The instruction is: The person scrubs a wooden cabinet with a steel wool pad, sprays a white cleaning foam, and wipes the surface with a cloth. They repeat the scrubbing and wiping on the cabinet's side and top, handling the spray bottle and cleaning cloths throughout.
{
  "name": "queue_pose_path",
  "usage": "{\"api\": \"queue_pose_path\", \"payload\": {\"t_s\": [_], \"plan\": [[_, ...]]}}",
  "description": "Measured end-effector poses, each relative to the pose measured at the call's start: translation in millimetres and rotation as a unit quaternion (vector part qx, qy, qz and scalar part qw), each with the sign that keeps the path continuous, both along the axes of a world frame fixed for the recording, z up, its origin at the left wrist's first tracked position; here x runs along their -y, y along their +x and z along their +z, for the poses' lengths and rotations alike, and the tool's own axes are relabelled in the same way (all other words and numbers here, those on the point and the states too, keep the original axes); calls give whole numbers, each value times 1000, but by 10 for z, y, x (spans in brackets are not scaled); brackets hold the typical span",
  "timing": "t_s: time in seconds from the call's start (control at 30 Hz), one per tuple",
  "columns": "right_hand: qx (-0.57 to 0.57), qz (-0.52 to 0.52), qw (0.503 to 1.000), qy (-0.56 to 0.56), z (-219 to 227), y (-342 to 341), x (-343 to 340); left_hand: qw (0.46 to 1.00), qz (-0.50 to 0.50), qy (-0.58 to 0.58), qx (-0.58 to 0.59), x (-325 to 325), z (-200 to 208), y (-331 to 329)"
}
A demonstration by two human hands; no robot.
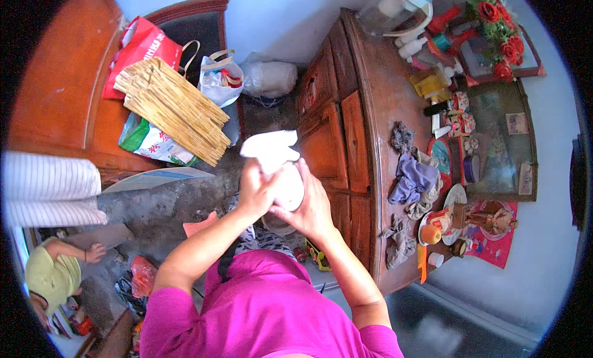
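Observation:
A white roll that looks like toilet paper is held up in front of my body between both hands. Its loose end sticks out above my fingers, brightly lit and washed out. My left hand closes on the roll's left side, with the thumb across the front. From the right, my right hand wraps round the roll's other side. The roll's lower edge rests near the right thumb.
A wooden cabinet stands to my right, bearing crumpled cloths, plates and an orange-handled knife. Ahead left, a bundle of dry stalks lies over bags on wooden furniture. At the lower left is a child.

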State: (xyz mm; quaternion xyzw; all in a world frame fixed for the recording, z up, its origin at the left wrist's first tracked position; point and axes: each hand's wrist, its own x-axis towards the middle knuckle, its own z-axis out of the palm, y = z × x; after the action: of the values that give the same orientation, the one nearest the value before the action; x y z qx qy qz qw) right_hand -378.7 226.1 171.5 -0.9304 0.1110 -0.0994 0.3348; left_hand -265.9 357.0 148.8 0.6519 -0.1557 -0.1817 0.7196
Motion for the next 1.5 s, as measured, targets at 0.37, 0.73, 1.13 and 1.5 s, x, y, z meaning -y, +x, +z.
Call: {"api": "queue_pose_path", "payload": {"t_s": [0.37, 0.73, 1.13, 1.5], "plan": [[-172, 26, 830, 530, -133, 446, 808, 865, -389, -255, -189, 1031, 19, 1091], [12, -199, 953, -226, -151, 1264, 2639, 924, -342, -141, -99, 1562, -460, 1879], [-17, -333, 912, -240, -401, 1429, 2987, 923, -341, -54, -168, 2454, -961, 2013], [-22, -336, 909, -246, -376, 1424, 2979, 931, -339, -16, -132, 2618, -1096, 2069]]}}
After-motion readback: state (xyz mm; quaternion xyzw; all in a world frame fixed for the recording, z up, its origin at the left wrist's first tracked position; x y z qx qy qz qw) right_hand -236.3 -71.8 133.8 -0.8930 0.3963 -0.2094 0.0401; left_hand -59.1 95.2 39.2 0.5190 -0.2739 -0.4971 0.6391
